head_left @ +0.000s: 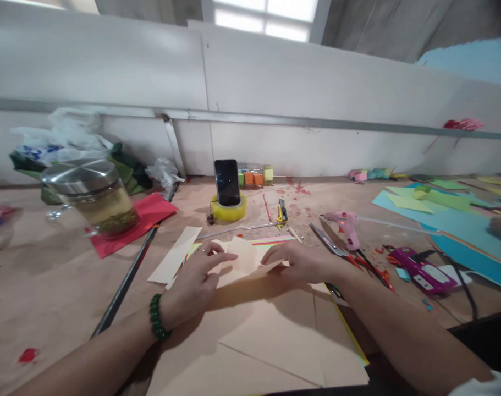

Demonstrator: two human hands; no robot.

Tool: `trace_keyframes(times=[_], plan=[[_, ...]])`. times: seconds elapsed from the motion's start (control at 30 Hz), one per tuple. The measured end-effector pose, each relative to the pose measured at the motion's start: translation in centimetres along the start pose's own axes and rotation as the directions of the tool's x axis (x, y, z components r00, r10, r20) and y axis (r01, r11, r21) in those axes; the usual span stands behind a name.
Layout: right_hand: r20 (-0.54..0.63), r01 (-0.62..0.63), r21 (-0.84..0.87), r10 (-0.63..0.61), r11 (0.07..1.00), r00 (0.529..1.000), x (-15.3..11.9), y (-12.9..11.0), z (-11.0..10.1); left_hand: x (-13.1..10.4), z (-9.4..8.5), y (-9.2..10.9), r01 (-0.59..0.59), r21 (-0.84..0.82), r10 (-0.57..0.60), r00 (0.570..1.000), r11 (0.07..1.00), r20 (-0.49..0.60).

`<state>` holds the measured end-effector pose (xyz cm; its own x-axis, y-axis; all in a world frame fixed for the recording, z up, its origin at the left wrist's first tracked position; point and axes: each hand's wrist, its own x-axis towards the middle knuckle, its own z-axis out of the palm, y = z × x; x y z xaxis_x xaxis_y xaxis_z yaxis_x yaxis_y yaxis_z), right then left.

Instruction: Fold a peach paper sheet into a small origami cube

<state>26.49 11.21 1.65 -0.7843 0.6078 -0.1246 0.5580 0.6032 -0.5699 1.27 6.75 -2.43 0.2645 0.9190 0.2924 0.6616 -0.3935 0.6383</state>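
Note:
A small piece of cream paper (241,254) lies between my hands, above a stack of larger cream paper sheets (270,324). My left hand (194,283), with a green bead bracelet (157,317) at the wrist, rests on the paper from the left. Its index finger stretches onto the small piece, and the thumb is apart from it. From the right, my right hand (302,261) has its fingers closed on the small piece's raised right edge; its thumb is partly hidden. A loose cream paper strip (175,254) lies beyond my left hand.
Behind the stack, a phone (227,184) leans in a yellow tape roll (229,212). A utility knife (282,212), scissors (330,242), pink glue gun (347,225) and purple device (423,269) lie right. A glass tea mug (102,201) stands left on red paper (161,206).

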Motion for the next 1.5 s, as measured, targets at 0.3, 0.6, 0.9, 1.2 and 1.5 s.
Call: trace_keyframes(times=[0.3, 0.6, 0.9, 1.2, 1.5], plan=[[-0.188, -0.113, 0.091, 0.129, 0.989, 0.974, 0.9, 0.9, 1.2, -0.8, -0.4, 1.8, 0.019, 0.119, -0.031, 0.994, 0.993, 0.105], [-0.186, -0.132, 0.086, 0.147, 0.987, 0.972, 1.5, 1.9, 1.0, -0.2, 0.3, 1.9, 0.246, 0.205, -0.291, 0.929, 0.947, 0.227], [-0.313, -0.121, 0.181, 0.174, 0.976, 0.933, 2.0, 3.1, 1.6, -0.4, -0.2, 3.1, 0.089, 0.271, -0.154, 0.961, 0.959, 0.229], [-0.283, -0.358, 0.012, 0.346, 0.934, 0.894, 1.8, 2.0, 1.9, -0.4, -0.1, 2.7, 0.077, 0.427, -0.189, 0.956, 0.901, 0.226], [-0.342, -0.376, -0.237, 0.285, 0.896, 0.895, 1.7, 0.4, 1.7, -1.3, 0.5, 2.6, -0.304, 0.521, 0.174, 0.943, 0.797, 0.283]])
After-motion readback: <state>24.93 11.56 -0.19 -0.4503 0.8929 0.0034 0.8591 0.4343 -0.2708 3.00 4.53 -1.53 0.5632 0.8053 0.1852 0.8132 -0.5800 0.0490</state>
